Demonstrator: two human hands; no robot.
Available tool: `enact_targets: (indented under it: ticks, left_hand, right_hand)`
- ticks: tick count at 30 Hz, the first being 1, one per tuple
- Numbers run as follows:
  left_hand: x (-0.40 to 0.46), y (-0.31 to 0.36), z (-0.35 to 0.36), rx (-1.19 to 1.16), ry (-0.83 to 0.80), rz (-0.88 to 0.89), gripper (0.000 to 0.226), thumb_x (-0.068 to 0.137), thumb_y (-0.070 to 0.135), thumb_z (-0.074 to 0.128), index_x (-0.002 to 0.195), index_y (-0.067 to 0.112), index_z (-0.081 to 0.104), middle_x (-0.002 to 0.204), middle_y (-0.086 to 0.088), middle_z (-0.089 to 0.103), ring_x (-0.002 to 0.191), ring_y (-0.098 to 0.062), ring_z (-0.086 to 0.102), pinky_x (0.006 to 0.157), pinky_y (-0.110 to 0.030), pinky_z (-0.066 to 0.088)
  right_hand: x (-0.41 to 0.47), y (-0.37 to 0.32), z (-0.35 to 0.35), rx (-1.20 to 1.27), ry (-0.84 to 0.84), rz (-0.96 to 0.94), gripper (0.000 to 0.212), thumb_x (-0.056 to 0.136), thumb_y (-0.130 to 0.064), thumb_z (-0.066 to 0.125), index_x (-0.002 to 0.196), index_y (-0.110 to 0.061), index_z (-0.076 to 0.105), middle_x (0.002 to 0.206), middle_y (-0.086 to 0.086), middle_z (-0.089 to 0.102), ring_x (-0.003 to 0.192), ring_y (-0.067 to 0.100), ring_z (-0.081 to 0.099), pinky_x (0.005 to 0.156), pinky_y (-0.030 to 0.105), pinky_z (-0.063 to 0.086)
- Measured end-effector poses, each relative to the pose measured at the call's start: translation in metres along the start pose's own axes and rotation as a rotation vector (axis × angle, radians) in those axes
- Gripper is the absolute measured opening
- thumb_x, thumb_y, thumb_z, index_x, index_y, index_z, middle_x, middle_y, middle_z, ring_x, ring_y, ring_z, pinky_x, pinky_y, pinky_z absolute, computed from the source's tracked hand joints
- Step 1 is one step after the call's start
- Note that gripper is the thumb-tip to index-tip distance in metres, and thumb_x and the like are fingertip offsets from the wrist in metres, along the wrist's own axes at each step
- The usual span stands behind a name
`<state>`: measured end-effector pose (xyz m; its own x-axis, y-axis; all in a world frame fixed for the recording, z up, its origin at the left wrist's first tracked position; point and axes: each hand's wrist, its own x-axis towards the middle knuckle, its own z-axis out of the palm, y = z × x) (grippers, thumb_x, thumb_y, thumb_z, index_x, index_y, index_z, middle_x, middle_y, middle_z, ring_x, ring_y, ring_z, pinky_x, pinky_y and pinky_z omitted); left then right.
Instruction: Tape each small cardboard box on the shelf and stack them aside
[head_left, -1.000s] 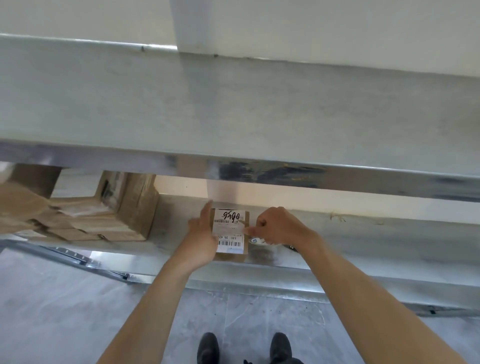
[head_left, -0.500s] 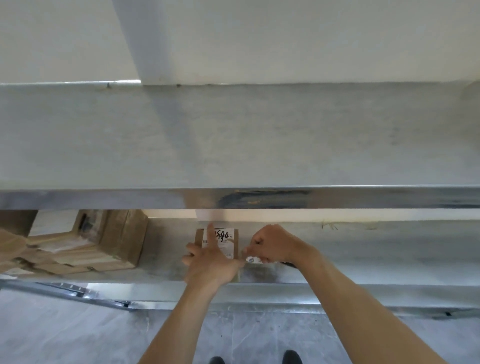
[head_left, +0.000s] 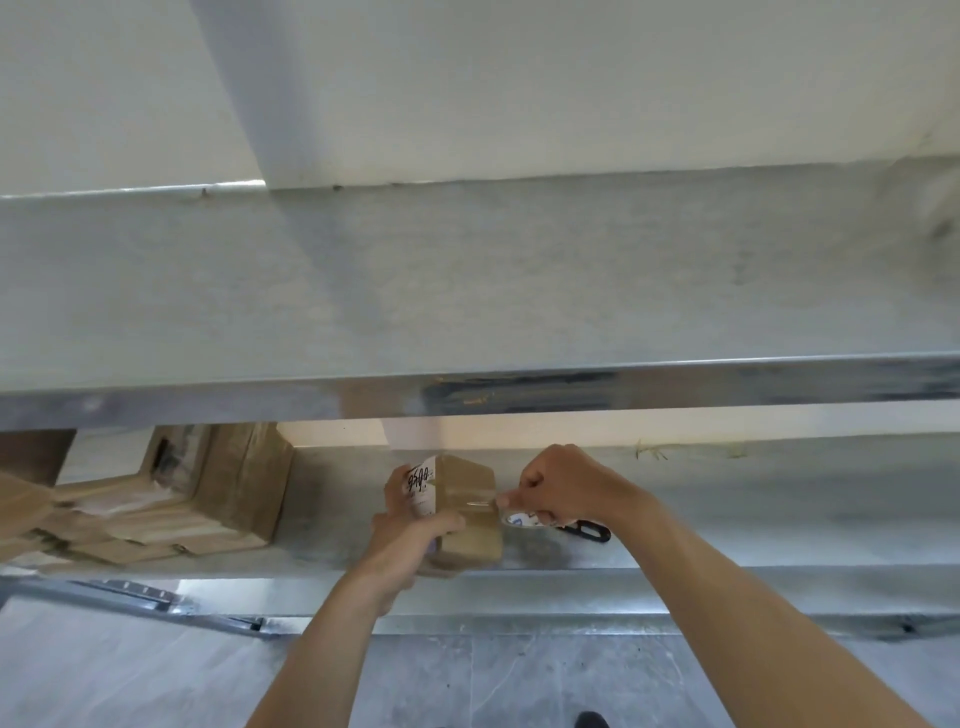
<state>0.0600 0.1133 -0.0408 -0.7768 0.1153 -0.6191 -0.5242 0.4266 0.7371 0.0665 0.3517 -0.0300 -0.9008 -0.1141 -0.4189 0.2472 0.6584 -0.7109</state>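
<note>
I see a stack of taped boxes at the left of the lower shelf; the upper shelf blocks the far part. My left hand grips the small box, tilted mid-shelf. My right hand pinches clear tape; the roll and a black tool are half hidden.

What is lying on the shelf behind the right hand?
A black handle loop, perhaps scissors, pokes out from behind the right hand on the lower shelf. The hand covers the rest. It holds a tape roll against the small box.
</note>
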Motion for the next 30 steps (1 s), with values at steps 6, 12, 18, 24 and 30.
enact_targets:
  ticks: [6,12,18,24,30]
  left_hand:
    - [0.004,-0.014,0.000,-0.215,-0.117,-0.017,0.085,0.061,0.035,0.077,0.129,0.060,0.032,0.113,-0.001,0.062,0.085,-0.021,0.053,0.054,-0.030,0.032]
    - [0.008,-0.020,-0.015,-0.217,-0.223,-0.076,0.093,0.061,0.042,0.081,0.137,0.056,0.029,0.126,-0.008,0.061,0.105,-0.027,0.063,0.072,-0.040,0.048]
    - [0.004,0.004,-0.051,0.159,-0.216,-0.056,0.106,0.077,0.044,0.085,0.155,0.046,0.014,0.146,-0.006,0.047,0.125,-0.025,0.054,0.090,-0.041,0.054]
    - [-0.003,0.032,-0.037,0.592,-0.053,0.100,0.101,0.090,0.013,0.063,0.155,0.052,-0.004,0.149,-0.008,0.046,0.094,-0.019,0.066,0.063,-0.028,0.058]
    - [-0.002,0.038,0.011,0.756,0.005,-0.074,0.127,0.069,0.060,0.072,0.155,0.038,-0.019,0.160,-0.024,-0.006,0.137,-0.044,0.039,0.110,-0.045,0.043]
  right_hand:
    - [0.001,-0.005,-0.002,-0.036,-0.029,0.044,0.045,0.082,-0.052,0.077,0.070,-0.009,0.073,0.063,0.007,0.070,0.043,0.009,0.051,0.056,0.023,0.050]
    - [0.006,-0.013,0.007,-0.030,-0.036,0.053,0.046,0.080,-0.052,0.079,0.069,-0.007,0.073,0.057,0.004,0.067,0.046,0.012,0.053,0.059,0.028,0.052]
    - [0.009,-0.023,0.017,-0.015,-0.051,0.063,0.045,0.080,-0.054,0.077,0.065,-0.012,0.071,0.057,0.002,0.067,0.044,0.010,0.052,0.058,0.026,0.050]
    - [0.015,-0.034,0.032,-0.024,-0.028,0.027,0.046,0.085,-0.051,0.074,0.062,-0.011,0.067,0.053,0.000,0.064,0.045,0.012,0.052,0.058,0.026,0.050]
    - [0.016,-0.031,0.033,0.008,-0.040,0.030,0.041,0.086,-0.046,0.074,0.074,-0.007,0.073,0.055,0.000,0.065,0.044,0.010,0.052,0.055,0.025,0.050]
